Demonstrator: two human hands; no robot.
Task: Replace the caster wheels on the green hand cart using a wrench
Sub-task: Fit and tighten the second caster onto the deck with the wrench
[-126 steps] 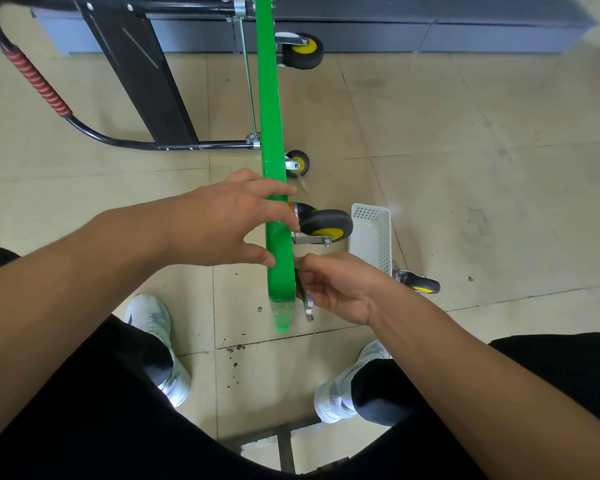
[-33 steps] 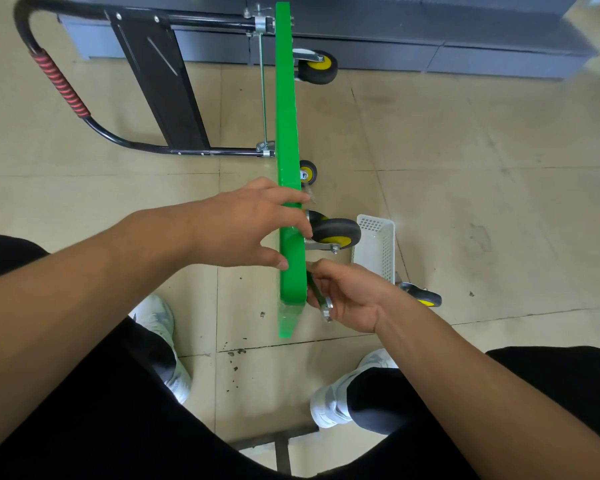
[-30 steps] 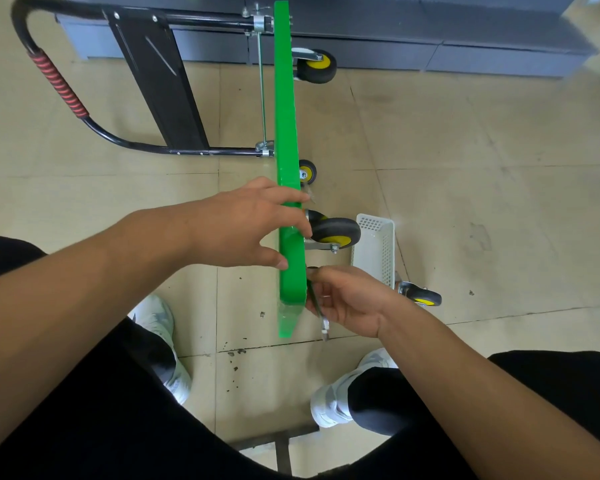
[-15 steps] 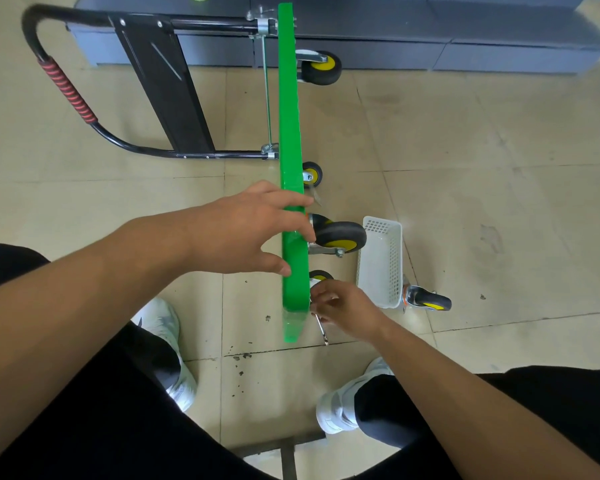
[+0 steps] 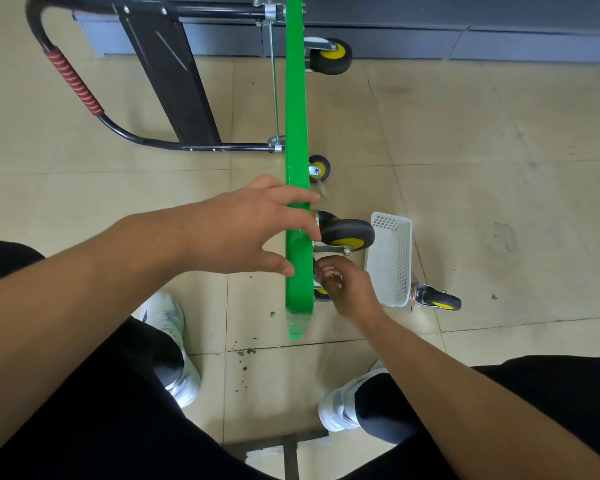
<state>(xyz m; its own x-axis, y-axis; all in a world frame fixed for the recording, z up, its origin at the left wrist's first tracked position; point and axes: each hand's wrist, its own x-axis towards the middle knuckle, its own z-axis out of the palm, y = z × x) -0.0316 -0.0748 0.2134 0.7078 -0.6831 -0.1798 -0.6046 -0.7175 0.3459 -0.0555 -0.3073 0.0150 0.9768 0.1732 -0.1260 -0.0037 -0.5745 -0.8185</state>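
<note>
**Grip state.** My right fingertips (image 5: 326,271) are drawn together in a pinch against the wheel-side face of the green hand cart (image 5: 298,292). They sit at the mount of a small caster (image 5: 323,295), which my right hand (image 5: 352,287) mostly covers. I cannot tell what the pinch contains, and no wrench is visible. My left hand (image 5: 250,226) clamps the cart's upturned edge, with the fingers hooked over to the wheel side and the thumb pressed on the near face.

**Layout.** The cart stands on its side, with the deck running from 12 to 6 o'clock in front of me.
- The large caster (image 5: 347,233) is bolted on just at 12 o'clock from my right hand.
- The white basket (image 5: 392,261) lies at 3 o'clock.
- A loose caster (image 5: 437,301) lies on the floor just beyond the basket.
- The handle (image 5: 73,81) lies at 10 o'clock.

**Hazards, in my judgement.**
- Only my left hand steadies the cart. If that clamp relaxes, the deck may topple toward either side.
- My right hand hides the mount, so the fastener is being worked by feel. A crooked start could cross-thread it.
- A small part slipping from the pinch would fall to the tiles rather than into the basket.
- The large caster may swivel and nip my left fingertips.
</note>
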